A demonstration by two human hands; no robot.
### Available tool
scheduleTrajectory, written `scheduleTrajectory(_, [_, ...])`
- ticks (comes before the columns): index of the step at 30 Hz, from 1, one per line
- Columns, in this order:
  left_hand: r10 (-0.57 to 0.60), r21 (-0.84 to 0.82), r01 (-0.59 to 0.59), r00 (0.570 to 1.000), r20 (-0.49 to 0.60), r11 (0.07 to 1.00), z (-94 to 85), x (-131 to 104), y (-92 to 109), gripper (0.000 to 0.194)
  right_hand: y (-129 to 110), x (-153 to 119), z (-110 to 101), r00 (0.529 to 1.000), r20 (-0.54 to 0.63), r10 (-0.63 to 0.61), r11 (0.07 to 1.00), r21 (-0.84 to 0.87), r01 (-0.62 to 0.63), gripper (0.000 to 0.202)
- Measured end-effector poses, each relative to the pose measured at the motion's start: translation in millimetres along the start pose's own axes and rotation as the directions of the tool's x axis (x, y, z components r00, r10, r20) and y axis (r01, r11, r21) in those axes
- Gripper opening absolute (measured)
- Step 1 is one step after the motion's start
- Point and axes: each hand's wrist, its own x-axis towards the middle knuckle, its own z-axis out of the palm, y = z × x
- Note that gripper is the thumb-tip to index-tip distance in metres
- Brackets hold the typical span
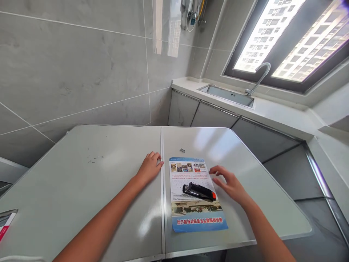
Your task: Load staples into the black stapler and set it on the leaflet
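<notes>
A black stapler with an orange-red end lies on a printed leaflet with blue borders. My right hand is at the leaflet's right edge, just above and right of the stapler; its fingers are apart and nothing is in them. My left hand rests on the table left of the leaflet, by the centre seam, fingers slightly curled but apart, with nothing visible in it. A small strip of staples lies above the leaflet's top edge.
The pale folding table has a metal seam down its middle. Loose staples are scattered on its left half. A red and white item is at the far left edge. Behind stand a tiled wall, a sink and a tap.
</notes>
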Motion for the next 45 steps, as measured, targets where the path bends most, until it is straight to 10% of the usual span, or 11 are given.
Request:
scheduleTrajectory(8, [0.013,0.042,-0.011,0.998,-0.057,0.999,37.5,21.0,35.8,0.015,-8.9,-67.8,54.7,0.987,-0.009,0.161,0.987,-0.011,-0.161,0.041])
scheduleTrajectory(17, [-0.236,0.040,0.237,0.971,-0.024,0.971,4.5,-36.7,44.3,0.025,-11.1,-43.1,69.4,0.994,0.056,0.090,0.988,0.121,-0.096,0.034])
scheduleTrajectory(33, [-0.169,-0.070,0.156,0.945,-0.280,0.985,-61.5,-61.6,-107.1,0.021,-83.1,-30.7,237.1,0.993,0.051,-0.107,0.986,0.130,0.100,0.063])
scheduleTrajectory(45, [-0.082,0.060,0.107,0.946,-0.314,0.992,-83.1,-84.6,-176.9,0.028,-174.6,13.5,235.8,0.958,0.258,-0.126,0.973,0.221,0.068,0.048])
